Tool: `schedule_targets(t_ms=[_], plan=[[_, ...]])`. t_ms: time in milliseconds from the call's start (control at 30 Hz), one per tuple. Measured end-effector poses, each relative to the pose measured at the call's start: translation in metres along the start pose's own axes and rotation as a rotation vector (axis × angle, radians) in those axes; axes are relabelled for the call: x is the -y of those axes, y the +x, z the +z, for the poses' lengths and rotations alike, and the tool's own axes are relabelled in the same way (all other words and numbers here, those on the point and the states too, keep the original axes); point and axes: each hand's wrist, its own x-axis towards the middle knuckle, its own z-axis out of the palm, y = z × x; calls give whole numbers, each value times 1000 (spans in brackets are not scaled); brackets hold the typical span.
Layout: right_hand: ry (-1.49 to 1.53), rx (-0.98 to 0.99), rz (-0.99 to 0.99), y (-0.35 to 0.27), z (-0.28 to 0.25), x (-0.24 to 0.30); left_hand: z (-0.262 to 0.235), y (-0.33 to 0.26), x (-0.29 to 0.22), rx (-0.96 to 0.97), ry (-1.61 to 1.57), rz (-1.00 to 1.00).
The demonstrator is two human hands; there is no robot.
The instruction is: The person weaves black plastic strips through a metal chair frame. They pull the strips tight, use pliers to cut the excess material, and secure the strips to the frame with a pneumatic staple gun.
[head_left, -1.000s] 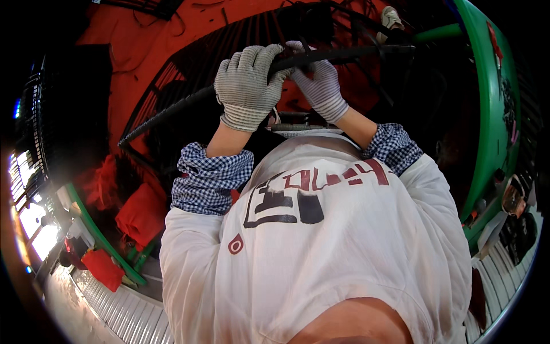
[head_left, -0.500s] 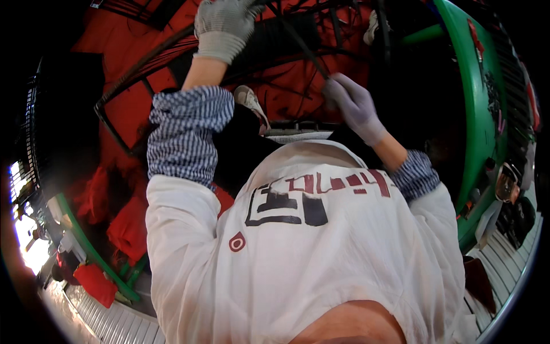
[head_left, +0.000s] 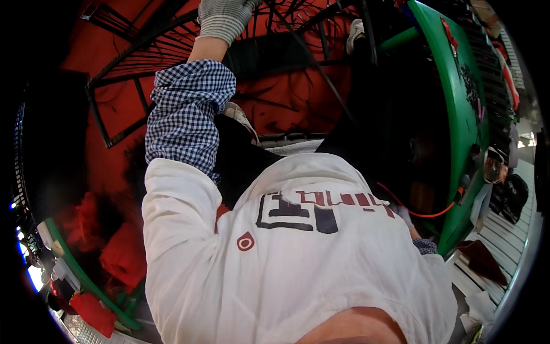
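My left hand (head_left: 226, 18), in a light grey knit glove, lies at the upper edge over a black metal frame (head_left: 120, 57) strung with thin dark strips. Its fingers bend to the right and look closed, but the picture's edge cuts off their tips and what they grip. From beside it a long dark strip (head_left: 321, 70) slants down to the right, fading against my dark trousers. My right hand (head_left: 403, 214), in a pale glove, is low by my right side. My shirt covers most of it, so its fingers are hidden. An orange-red cord (head_left: 427, 215) curves past it.
A green table (head_left: 444, 86) stands on the right, with small tools and dark scraps along it. Red cloth (head_left: 123, 258) and another green edge (head_left: 86, 272) are at lower left. Dark strip scraps lie on the red floor covering (head_left: 275, 109). Another person's shoe (head_left: 355, 35) shows beyond the frame.
My right hand has dropped from the slanting strip, which it gripped, down to my right side, behind my shirt. The orange-red cord now shows. My left hand stays by the frame; the view has shifted slightly.
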Motion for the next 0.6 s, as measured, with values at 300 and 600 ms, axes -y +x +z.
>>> schedule_targets(t_ms=[300,600], plan=[[-916,73,-24,15,-50,139,3,-37,-7,-79,-46,62],[225,-21,-966,145,43,448,15,-101,-38,-190,-122,169]])
